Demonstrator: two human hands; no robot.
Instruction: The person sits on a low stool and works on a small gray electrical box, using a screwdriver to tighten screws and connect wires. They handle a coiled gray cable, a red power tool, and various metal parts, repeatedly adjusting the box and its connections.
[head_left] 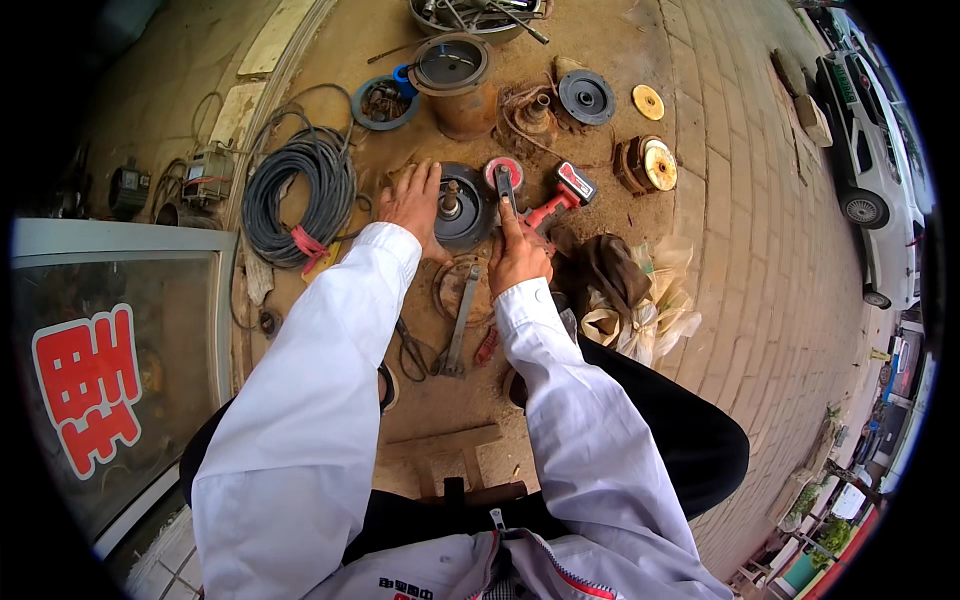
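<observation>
A dark round disc (471,225) with a short upright metal shaft (450,198) lies on the ground before me. My left hand (410,208) rests against its left edge, fingers spread. On the disc's other side, my right hand (521,258) is closed with the index finger stretched along a dark narrow tool (502,180). The tool's head lies over a round red-rimmed piece (516,172). Close to the right hand is a red cordless power tool (550,210) with a battery block; whether the two tools join, I cannot tell. A long metal wrench (461,320) lies nearer me.
Coiled black cable (298,195) lies left, near a glass door (120,360). Beyond the disc stand a rusty cylindrical housing (465,112), a bowl of small parts (380,103) and a dark flange (587,97). Scissors (412,355) and crumpled bags (650,310) lie nearer; a white car (880,190) stands far right.
</observation>
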